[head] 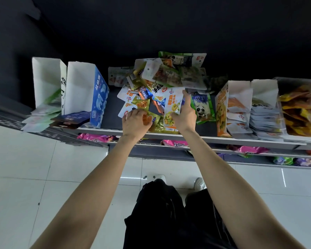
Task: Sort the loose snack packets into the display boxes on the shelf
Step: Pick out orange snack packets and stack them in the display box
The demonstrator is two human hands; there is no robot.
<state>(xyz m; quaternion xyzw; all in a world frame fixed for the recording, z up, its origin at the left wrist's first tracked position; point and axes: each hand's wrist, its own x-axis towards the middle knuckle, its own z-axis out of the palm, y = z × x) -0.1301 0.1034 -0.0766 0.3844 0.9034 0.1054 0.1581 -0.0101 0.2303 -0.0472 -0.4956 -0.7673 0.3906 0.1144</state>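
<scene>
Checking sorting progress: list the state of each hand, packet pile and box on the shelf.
right hand: holds white-and-yellow packet upright
left hand: fingers on gold packet
loose pile: unsorted, heaped mid-shelf
blue box: open, few packets inside
orange box: open, stacked with packets
panda packet: lying loose

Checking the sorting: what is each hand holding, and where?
Right hand grips the white-and-yellow packet by its right edge. Left hand rests on a gold packet; hold unclear.

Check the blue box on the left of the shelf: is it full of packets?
No, the blue box holds only a few dark packets lying at its front, with bare white walls above them.
</scene>
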